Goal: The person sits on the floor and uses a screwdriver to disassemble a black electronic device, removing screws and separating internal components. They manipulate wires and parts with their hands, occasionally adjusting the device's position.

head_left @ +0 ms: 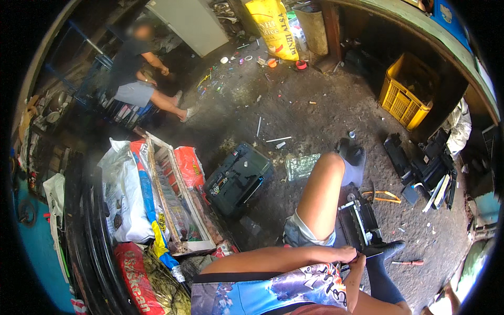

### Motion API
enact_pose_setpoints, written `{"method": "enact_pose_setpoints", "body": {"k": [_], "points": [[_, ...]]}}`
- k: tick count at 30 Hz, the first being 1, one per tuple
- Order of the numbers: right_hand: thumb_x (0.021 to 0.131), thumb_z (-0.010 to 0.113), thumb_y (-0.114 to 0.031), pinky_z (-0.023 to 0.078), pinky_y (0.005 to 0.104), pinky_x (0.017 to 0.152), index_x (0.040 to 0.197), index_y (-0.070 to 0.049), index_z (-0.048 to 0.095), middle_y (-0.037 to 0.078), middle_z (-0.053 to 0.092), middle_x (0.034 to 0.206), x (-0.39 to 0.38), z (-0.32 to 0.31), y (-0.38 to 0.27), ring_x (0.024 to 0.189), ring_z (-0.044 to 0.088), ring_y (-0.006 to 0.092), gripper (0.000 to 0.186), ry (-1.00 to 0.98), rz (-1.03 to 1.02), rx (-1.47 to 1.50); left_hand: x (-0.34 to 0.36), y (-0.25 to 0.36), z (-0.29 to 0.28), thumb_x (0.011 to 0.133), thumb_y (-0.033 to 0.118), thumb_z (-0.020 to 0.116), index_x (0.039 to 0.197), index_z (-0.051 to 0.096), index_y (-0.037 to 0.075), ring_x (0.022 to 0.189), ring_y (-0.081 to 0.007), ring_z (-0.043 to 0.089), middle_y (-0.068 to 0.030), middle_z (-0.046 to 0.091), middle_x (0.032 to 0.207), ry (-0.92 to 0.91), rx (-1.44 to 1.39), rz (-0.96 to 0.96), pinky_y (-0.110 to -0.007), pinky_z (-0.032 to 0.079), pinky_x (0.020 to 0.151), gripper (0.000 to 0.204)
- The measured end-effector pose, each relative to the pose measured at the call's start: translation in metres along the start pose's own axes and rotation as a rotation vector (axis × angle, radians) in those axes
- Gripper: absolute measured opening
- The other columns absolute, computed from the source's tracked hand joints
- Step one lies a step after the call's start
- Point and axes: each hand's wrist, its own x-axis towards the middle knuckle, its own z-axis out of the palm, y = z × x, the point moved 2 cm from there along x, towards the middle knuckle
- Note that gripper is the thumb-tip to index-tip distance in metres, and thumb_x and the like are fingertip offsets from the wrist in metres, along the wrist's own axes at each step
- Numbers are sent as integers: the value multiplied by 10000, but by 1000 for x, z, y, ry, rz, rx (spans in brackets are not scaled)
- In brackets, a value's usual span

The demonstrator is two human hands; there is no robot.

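My left hand [345, 254] is closed, its fingers close against my right hand [357, 263], above my lap. From the fingertips of my right hand, also closed, a thin metal rod [375, 255] sticks out. What my left fingers hold is hidden. Just beyond both hands, a black and silver machine part [360, 223] lies on the ground between my legs. A screwdriver [407, 262] with a reddish handle rests on the floor to the right. Farther out is an orange-handled hacksaw [382, 196].
An open dark tool case [239, 178] sits left of my knee, near filled sacks [126, 194] and a wooden frame [181, 199]. Black plastic parts [428, 168] lie right, below a yellow crate [407, 94]. A person [139, 79] sits far left. Small litter dots the floor.
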Motion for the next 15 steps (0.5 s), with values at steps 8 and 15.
{"method": "enact_pose_setpoints", "body": {"k": [8, 15], "points": [[811, 735, -309, 586, 475, 872, 991, 25, 769, 257, 750, 1052, 4, -8, -19, 987, 754, 380, 382, 6, -19, 19, 19, -7, 11, 901, 184, 657, 967, 754, -56, 952, -452, 747, -316, 734, 960, 0, 17, 25, -538, 590, 826, 267], [805, 753, -302, 594, 468, 857, 964, 19, 771, 250, 755, 1013, 8, -18, -23, 965, 759, 377, 358, 15, -29, 44, 13, 4, 5, 899, 179, 656, 960, 753, -57, 947, -452, 748, -318, 733, 960, 9, 23, 28, -544, 592, 824, 263]]}}
